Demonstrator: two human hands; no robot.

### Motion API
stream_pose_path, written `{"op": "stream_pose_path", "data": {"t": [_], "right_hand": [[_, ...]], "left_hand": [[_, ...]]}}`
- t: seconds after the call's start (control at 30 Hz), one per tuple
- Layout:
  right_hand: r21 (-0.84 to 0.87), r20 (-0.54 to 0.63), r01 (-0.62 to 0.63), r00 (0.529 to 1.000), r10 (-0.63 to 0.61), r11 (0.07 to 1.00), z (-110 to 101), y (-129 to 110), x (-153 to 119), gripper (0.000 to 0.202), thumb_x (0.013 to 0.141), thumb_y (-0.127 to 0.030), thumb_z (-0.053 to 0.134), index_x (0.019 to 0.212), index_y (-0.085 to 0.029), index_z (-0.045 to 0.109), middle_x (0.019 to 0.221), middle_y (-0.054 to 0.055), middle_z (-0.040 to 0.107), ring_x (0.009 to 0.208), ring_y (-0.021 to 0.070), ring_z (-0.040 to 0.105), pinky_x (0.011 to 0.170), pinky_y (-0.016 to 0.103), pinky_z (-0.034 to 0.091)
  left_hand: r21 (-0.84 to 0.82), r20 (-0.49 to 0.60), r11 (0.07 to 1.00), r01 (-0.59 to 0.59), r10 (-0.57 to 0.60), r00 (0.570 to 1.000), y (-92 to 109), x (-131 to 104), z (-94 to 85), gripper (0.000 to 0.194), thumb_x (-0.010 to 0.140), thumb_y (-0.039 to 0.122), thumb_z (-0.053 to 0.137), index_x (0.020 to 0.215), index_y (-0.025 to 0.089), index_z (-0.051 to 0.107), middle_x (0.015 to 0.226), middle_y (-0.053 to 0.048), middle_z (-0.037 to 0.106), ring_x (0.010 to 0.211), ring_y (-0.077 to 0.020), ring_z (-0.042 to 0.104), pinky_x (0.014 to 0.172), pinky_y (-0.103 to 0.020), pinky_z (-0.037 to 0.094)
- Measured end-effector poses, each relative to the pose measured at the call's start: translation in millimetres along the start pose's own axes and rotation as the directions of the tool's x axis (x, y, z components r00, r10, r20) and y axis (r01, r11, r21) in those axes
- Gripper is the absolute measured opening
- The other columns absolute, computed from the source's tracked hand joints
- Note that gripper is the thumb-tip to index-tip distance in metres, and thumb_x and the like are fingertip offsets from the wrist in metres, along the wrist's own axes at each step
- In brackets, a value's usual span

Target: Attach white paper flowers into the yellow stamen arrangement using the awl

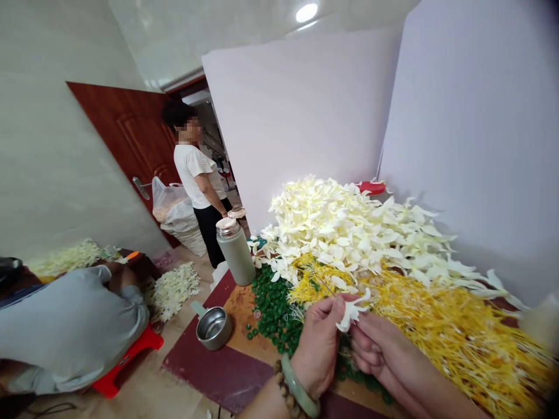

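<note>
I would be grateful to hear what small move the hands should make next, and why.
Probably a gentle press at the base of the white, pointed-petalled flower with the right hand, whose fingers meet there, while the left hand pinches beside the petals.

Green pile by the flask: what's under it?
Brown surface shows along the left edge of the green pile; beneath the middle, can't tell, the pieces cover it. The left hand blocks part too.

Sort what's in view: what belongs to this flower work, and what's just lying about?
Flower work, likely:
- white flower, in left hand and right hand
- heaped white flowers
- yellow strands
- green pieces

Seemingly lying about:
- flask
- steel cup
- red item
</note>
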State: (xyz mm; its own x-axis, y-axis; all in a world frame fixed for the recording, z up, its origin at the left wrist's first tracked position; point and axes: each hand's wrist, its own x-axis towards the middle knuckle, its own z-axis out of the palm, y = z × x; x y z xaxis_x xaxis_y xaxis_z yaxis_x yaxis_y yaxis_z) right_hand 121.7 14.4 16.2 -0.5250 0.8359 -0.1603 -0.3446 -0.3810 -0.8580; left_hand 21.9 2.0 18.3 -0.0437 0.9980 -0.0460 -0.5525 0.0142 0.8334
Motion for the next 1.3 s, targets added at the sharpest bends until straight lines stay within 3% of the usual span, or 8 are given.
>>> {"op": "stream_pose_path", "data": {"t": [0.23,0.37,0.5,0.63,0.8,0.97,1.13,1.3], "right_hand": [[-0.308,0.019,0.128,0.991,-0.129,0.943,-16,-6,4,0.031,0.072,-0.046,0.054,0.065,-0.018,0.042,0.05,-0.009,0.029,0.043,0.0058,0.022,0.042,0.02,0.018],[-0.669,0.034,0.29,0.932,-0.362,0.684,-39,-21,10,0.023,0.08,-0.035,0.044,0.066,-0.018,0.044,0.053,-0.007,0.032,0.047,0.0075,0.028,0.046,0.021,0.022],[-0.794,0.001,0.283,0.885,-0.465,0.537,-54,-33,13,0.02,0.079,-0.025,0.044,0.06,-0.017,0.044,0.055,-0.006,0.034,0.052,0.0086,0.031,0.05,0.022,0.025],[-0.805,-0.011,0.284,0.871,-0.492,0.521,-60,-37,14,0.016,0.078,-0.022,0.045,0.067,-0.015,0.053,0.06,-0.004,0.043,0.056,0.0095,0.036,0.055,0.023,0.029],[-0.794,0.004,0.318,0.855,-0.519,0.518,-63,-40,16,0.017,0.079,-0.022,0.045,0.079,-0.012,0.059,0.071,0.0,0.054,0.064,0.0109,0.044,0.063,0.024,0.034],[-0.714,-0.007,0.34,0.871,-0.49,0.613,-67,-41,18,0.015,0.078,-0.022,0.049,0.08,-0.013,0.06,0.072,-0.001,0.054,0.065,0.0109,0.044,0.064,0.025,0.034],[-0.617,-0.018,0.353,0.887,-0.461,0.703,-70,-41,19,0.016,0.079,-0.026,0.047,0.073,-0.014,0.056,0.06,-0.004,0.044,0.054,0.0085,0.036,0.054,0.023,0.029],[-0.548,0.002,0.372,0.896,-0.444,0.749,-66,-43,17,0.015,0.079,-0.026,0.048,0.071,-0.015,0.054,0.055,-0.005,0.04,0.05,0.0075,0.032,0.049,0.023,0.025]], "left_hand": [[0.023,0.011,0.999,0.042,-0.043,0.999,2,-5,-2.5,0.025,0.072,0.029,0.063,0.092,0.013,0.067,0.079,-0.005,0.065,0.073,-0.0119,0.055,0.072,-0.024,0.041],[0.088,-0.185,0.992,0.095,-0.077,0.98,25,-4,-19.4,0.026,0.067,0.025,0.068,0.091,0.016,0.066,0.097,-0.006,0.064,0.089,-0.0147,0.057,0.077,-0.026,0.045],[0.183,-0.321,0.98,0.079,-0.016,0.947,41,2,-39.3,0.023,0.061,0.024,0.072,0.079,0.013,0.066,0.078,-0.002,0.065,0.067,-0.0066,0.056,0.059,-0.014,0.045],[0.257,-0.304,0.963,0.079,0.003,0.953,45,7,-45.4,0.025,0.059,0.026,0.073,0.079,0.012,0.066,0.065,0.001,0.062,0.058,-0.0043,0.052,0.051,-0.012,0.041],[0.416,-0.184,0.904,0.096,-0.02,0.983,37,16,-30.9,0.029,0.066,0.037,0.066,0.077,0.011,0.067,0.062,-0.001,0.06,0.055,-0.0071,0.05,0.051,-0.017,0.039],[0.606,-0.033,0.795,-0.042,0.078,0.996,18,37,-13.0,0.026,0.058,0.028,0.072,0.079,0.013,0.068,0.07,-0.003,0.064,0.06,-0.0107,0.051,0.058,-0.022,0.039],[0.721,-0.046,0.672,-0.167,0.287,0.957,-5,59,-14.2,0.03,0.049,0.025,0.076,0.077,0.017,0.069,0.06,0.002,0.055,0.05,-0.0088,0.041,0.05,-0.022,0.034],[0.718,-0.064,0.675,-0.171,0.309,0.949,-18,62,-20.0,0.023,0.053,0.029,0.074,0.07,0.015,0.07,0.056,0.001,0.054,0.052,-0.0098,0.041,0.052,-0.023,0.033]]}}
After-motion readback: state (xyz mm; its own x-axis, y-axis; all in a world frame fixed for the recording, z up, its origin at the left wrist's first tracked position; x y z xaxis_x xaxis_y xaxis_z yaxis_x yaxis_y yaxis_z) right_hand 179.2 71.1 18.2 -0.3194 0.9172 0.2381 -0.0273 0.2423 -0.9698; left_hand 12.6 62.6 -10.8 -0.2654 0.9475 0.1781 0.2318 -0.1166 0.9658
